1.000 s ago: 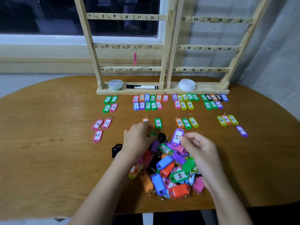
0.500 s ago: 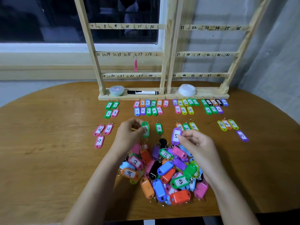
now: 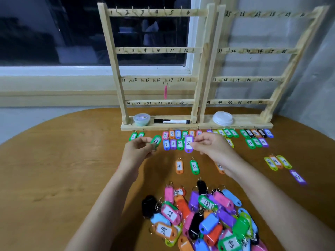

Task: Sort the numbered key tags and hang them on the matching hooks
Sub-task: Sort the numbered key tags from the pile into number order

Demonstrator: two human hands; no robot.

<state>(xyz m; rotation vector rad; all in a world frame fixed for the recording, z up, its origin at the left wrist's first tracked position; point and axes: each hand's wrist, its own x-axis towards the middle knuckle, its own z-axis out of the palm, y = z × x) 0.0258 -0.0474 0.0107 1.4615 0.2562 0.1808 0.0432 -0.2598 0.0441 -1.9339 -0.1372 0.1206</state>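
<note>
Hands are pinching before the rack (image 3: 181, 126): left hand (image 3: 138, 150) green tag (image 3: 156, 141), right hand (image 3: 213, 146) purple tag (image 3: 188, 144) (likely light, stiff; edges grip best).

Seemingly a home room: wooden table (image 3: 54, 178) below a dark window (image 3: 54, 33), curtain (image 3: 317, 84) alongside.

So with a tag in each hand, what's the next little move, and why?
Probably the right hand carries the purple tag marked 5 leftward and lays it beside the green tag marked 2. It hovers over the row starting at 7, while the low numbers lie far left. The left hand holds a second green tag, seemingly 17.
</note>
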